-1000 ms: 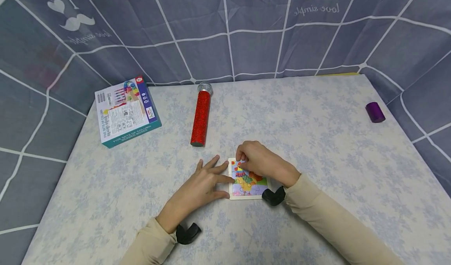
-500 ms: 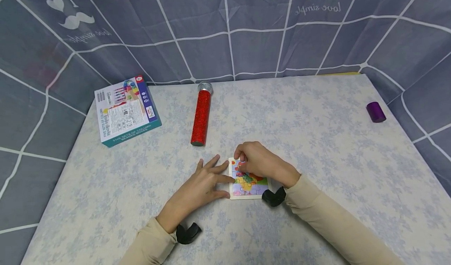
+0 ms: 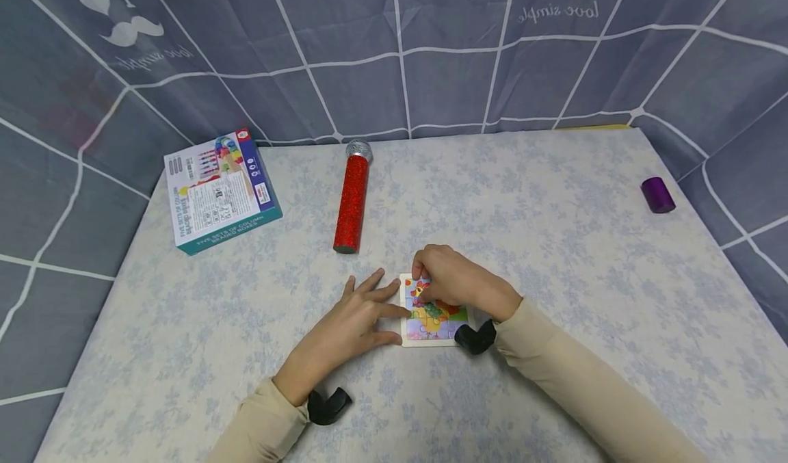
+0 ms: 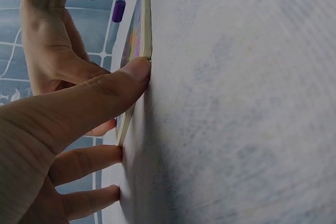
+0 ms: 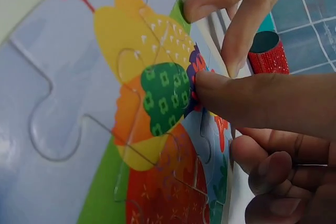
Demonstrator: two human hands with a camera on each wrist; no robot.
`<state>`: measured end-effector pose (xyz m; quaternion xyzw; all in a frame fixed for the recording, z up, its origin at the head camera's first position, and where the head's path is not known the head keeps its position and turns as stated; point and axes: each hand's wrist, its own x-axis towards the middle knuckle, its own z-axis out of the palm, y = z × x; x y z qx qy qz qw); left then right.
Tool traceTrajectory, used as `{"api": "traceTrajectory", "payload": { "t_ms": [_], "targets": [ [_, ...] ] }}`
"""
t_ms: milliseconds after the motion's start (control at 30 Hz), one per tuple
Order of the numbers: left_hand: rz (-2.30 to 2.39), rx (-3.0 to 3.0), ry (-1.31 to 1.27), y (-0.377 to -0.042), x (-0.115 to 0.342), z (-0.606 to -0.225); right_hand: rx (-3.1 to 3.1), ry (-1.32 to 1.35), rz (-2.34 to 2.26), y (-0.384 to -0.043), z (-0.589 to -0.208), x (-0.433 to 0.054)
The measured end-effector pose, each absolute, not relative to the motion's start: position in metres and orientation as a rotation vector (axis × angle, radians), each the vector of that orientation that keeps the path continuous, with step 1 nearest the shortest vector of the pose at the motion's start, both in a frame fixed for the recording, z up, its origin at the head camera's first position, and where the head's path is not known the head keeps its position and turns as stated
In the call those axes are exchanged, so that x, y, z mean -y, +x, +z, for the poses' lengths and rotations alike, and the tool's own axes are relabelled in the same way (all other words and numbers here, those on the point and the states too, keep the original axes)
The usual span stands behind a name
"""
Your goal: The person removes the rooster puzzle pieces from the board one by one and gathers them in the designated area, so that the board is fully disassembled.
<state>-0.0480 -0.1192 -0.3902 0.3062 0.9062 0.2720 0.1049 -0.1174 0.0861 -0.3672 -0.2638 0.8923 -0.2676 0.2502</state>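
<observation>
A small jigsaw puzzle (image 3: pixel 434 329) of a colourful chicken lies in its white frame near the table's middle. Spread out at its left side is my left hand (image 3: pixel 347 326); the index fingertip rests on the frame's edge and the thumb (image 4: pixel 137 69) touches the near left corner. My right hand (image 3: pixel 458 282) reaches over the upper right part and hides it. In the right wrist view, its straight thumb (image 5: pixel 247 95) presses on the jigsaw by the chicken's neck, while the other fingers bend beyond the frame's far edge. No loose piece shows between them.
Behind the puzzle lies a red glittery microphone (image 3: pixel 352 206). A bead-toy box (image 3: pixel 221 193) is at the back left and a purple cylinder (image 3: pixel 658 195) at the far right. A grey-blue checked curtain (image 3: pixel 449 87) encloses the table (image 3: pixel 542 217).
The right thumb shifts slightly over the upper part of the jigsaw and stays pressed there. My left hand holds its place at the frame's left side.
</observation>
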Motion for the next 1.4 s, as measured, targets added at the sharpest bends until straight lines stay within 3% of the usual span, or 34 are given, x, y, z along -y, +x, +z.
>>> {"api": "traceTrajectory", "payload": {
  "t_ms": [867,1067,1400],
  "targets": [
    [0.799,-2.683,0.883,-0.048,0.118,-0.391,-2.471,-0.727,-0.972,-0.113,-0.376,-0.092],
    [0.813,-2.688,0.890,-0.047,0.118,-0.391,-2.398,-0.766,-1.122,-0.119,-0.376,-0.103],
    [0.837,-2.682,0.890,-0.048,0.118,-0.392,-2.323,-0.587,-1.201,-0.142,-0.373,-0.149]
  ]
}}
